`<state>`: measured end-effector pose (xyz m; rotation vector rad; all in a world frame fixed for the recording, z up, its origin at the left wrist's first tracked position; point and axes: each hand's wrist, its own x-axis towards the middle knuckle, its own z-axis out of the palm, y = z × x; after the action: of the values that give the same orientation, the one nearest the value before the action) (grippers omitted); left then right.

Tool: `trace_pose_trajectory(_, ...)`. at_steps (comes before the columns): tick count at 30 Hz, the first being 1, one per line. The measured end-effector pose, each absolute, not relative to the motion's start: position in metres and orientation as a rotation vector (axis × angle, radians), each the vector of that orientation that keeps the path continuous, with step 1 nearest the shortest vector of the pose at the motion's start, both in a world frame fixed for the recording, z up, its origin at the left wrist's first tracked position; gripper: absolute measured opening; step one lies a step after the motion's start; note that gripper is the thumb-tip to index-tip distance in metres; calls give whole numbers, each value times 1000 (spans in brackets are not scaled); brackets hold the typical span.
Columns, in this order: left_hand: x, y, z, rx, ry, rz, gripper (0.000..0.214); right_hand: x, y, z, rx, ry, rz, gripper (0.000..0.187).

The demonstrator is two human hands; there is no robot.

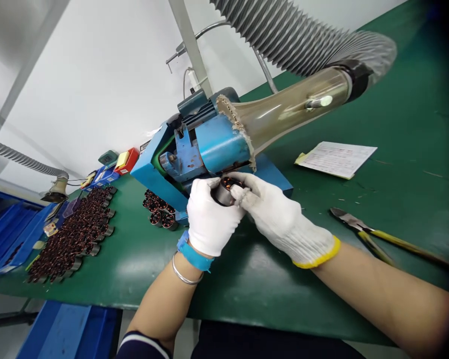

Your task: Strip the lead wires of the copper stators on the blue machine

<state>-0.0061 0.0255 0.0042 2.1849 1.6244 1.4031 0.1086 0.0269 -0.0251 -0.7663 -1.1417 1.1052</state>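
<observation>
Our left hand [211, 214] and right hand [279, 219], in white gloves, have fingers curled shut around a metal coil [224, 192], pressing it from both sides, just before a blue machine [209, 144]. Cutters [362, 232] and a paper [336, 159] lie on the green bench [247, 279]; more coils [69, 234] sit in rows.

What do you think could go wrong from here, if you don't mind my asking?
The copper-wound part is held close to the blue machine, so the gloved left hand and right hand might snag if it runs. If dropped, the part could hit the wound parts nearby, possibly damaging windings.
</observation>
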Motion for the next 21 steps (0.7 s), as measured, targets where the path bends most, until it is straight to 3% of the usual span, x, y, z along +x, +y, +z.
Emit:
trace_pose_trajectory(4,1,26,8,2200,1623,1340,31,110,27,-26,-723,-1079,1133,39)
trace_pose_trajectory(10,-8,17,0,2212,1480,1322,36,114,13,-30,-856,-1088,1133,55)
trace_pose_trajectory(17,-44,-2,-13,2118,1219,1322,49,118,-5,-27,-1058,-1558,966,73)
trace_pose_trajectory(19,-50,-2,-17,2023,1219,1331,49,126,-1,-25,-1119,-1690,1002,65)
trace_pose_trajectory(21,-53,-1,-20,1969,1199,1340,49,135,3,-23,-1154,-1778,1096,38)
